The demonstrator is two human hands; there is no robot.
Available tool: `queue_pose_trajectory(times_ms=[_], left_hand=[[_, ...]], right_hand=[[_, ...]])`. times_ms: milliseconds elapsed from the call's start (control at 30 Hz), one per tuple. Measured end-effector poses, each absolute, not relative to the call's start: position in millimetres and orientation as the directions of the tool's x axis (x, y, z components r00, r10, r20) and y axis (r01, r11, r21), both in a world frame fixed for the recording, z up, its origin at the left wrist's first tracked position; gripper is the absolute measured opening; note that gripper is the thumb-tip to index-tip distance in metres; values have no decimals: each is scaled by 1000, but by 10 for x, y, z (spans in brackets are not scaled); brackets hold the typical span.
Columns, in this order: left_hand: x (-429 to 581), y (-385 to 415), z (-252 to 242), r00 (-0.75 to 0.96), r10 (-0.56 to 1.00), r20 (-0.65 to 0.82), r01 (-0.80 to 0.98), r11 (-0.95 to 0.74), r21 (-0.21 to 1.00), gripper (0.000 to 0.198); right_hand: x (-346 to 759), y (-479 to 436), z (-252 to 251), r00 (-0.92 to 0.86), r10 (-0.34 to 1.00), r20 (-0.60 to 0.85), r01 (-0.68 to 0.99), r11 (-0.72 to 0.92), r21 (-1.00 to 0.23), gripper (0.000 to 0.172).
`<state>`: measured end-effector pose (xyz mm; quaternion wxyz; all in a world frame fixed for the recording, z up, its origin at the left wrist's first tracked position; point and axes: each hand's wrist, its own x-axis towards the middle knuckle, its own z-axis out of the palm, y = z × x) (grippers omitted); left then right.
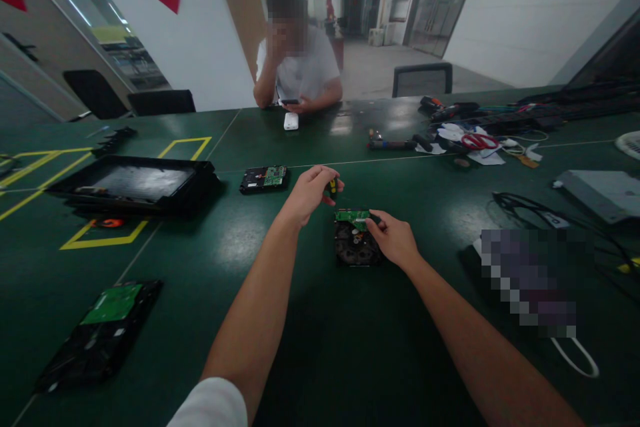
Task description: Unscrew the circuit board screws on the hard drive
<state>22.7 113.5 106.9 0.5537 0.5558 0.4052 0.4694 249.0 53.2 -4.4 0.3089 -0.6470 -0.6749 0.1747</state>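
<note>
A hard drive (357, 252) lies on the green table in front of me, with a green circuit board (350, 216) across its far end. My right hand (395, 239) is closed on the drive's right side, thumb and fingers at the board's edge. Above the drive's far left corner, my left hand (314, 193) grips a small black-and-yellow screwdriver (333, 188). The screwdriver appears apart from the board; its tip is hard to make out.
Other hard drives (264, 178) lie beyond my left hand and at near left. Black trays (145, 180) sit left. At right are a pixelated object (530, 283), cables and a grey metal box (600, 193). Tools are heaped far right. A person (305, 63) sits opposite holding a phone.
</note>
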Motion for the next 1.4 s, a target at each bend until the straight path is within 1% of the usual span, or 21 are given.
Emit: queue_pose_trajectory(times_ms=[167,333,433,633,900,1000,1133,1267,1400], left_hand=[[242,1159,1025,326,945,-19,-205,90,975,26],[256,1164,1014,346,936,-71,-247,164,955,26],[248,1167,1014,338,938,-69,-218,149,964,26],[212,1176,1011,286,958,-26,-100,57,993,29],[217,1124,1067,252,967,-35,28,29,999,33],[209,1109,1097,252,967,-44,38,35,999,31],[189,1093,1130,279,958,-59,9,59,998,29],[189,1101,1116,310,943,-118,-50,140,989,33],[237,1145,1041,313,938,-150,-200,220,955,35]], right_hand=[[2495,531,-36,28,983,184,769,96,-632,48],[2501,533,-40,20,982,189,770,105,-630,49],[2499,531,-36,25,982,190,763,104,-638,49],[2488,529,-28,26,981,195,758,108,-644,48],[2481,519,-18,30,981,190,756,103,-647,46],[2486,519,-17,21,982,187,757,107,-645,46],[2489,526,-19,22,982,190,767,105,-633,47],[2478,518,-2,24,982,188,759,104,-642,47],[2471,504,12,33,982,184,749,97,-655,46]])
